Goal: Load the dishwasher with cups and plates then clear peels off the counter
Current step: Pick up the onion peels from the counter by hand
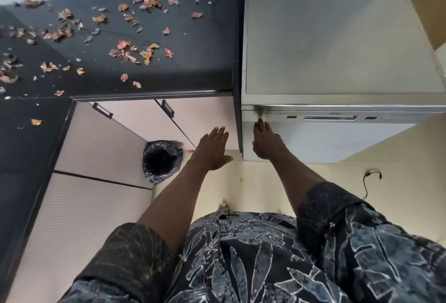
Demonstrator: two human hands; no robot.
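One lined bin (161,161) below littered counter (193,66)

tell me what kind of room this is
Most likely a home kitchen: a steel dishwasher with a button panel stands beside a dark counter strewn with peels, with cabinet doors below and a bag-lined bin on the floor.

Pale ribbed cabinet doors (96,138) with dark handles (102,110) stood over a cream floor (398,170). A black-bagged bin (160,161) sat against them; a black cable (366,186) lay well apart on the floor.
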